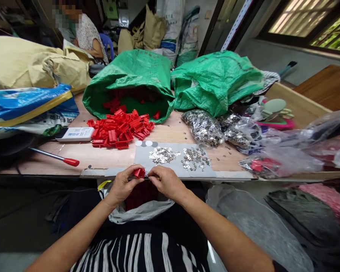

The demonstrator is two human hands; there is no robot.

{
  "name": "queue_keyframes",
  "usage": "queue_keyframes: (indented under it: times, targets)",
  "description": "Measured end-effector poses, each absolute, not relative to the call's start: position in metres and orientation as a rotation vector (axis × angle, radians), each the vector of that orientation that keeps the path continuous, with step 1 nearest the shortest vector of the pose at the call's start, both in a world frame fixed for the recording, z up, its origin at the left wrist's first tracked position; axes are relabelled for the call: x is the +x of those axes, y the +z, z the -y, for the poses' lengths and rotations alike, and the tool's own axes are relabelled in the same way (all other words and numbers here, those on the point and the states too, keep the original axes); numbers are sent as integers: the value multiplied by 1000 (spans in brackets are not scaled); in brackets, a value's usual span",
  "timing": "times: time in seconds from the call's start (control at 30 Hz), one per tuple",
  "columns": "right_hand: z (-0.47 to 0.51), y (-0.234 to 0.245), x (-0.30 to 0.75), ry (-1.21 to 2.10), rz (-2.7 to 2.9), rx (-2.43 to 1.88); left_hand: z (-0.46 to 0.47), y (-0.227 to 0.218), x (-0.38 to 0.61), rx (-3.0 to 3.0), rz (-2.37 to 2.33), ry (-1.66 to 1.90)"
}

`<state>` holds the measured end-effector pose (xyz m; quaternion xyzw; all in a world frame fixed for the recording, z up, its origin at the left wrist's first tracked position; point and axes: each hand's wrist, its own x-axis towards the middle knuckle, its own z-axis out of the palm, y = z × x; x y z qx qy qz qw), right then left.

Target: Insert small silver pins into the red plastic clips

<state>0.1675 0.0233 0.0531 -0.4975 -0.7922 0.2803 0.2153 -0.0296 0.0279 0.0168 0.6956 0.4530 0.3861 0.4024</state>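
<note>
At the table's front edge, my left hand [125, 186] is closed on a small red plastic part [139, 172], gripped between thumb and fingers. Close on its right, my right hand [167, 183] is pinched, fingertips pointing at the part; something thin and dark shows there, too small to name. Below both hands a pale bag [141, 214] hangs open at my lap, with dark red pieces inside. Just beyond, small silvery metal pieces lie in two heaps, a dense left heap [162, 155] and a looser right heap [195, 158], on a grey mat [174, 172].
Red parts [120, 128] spill from an open green sack [130, 79]. Another green sack [215, 81] stands beside it. Bags of metal pieces [203, 127] lie to the right. A red-tipped lever [70, 162] juts out at left. A person [89, 37] sits behind the table.
</note>
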Motion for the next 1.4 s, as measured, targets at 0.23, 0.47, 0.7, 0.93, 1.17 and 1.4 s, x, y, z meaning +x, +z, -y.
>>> queue_keyframes:
  times: [0.23, 0.47, 0.7, 0.93, 1.17, 1.4]
  targets:
    - [-25, 51, 167, 778, 2230, -1379, -29, 13, -31, 1851, -1147, 947]
    - [-23, 56, 160, 760, 2338, -1441, -27, 17, -30, 1845, -1119, 976]
    - [-16, 60, 150, 634, 2383, -1580, -27, 17, -25, 1735, -1157, 1023]
    - [-9, 60, 160, 566, 2288, -1433, -17, 35, -16, 1609, -1218, 1116]
    - [7, 78, 169, 886, 2086, -1286, 3, 65, -12, 563, -784, 1161]
    - [15, 101, 151, 919, 2150, -1276, 12, 77, -15, 170, -639, 1071]
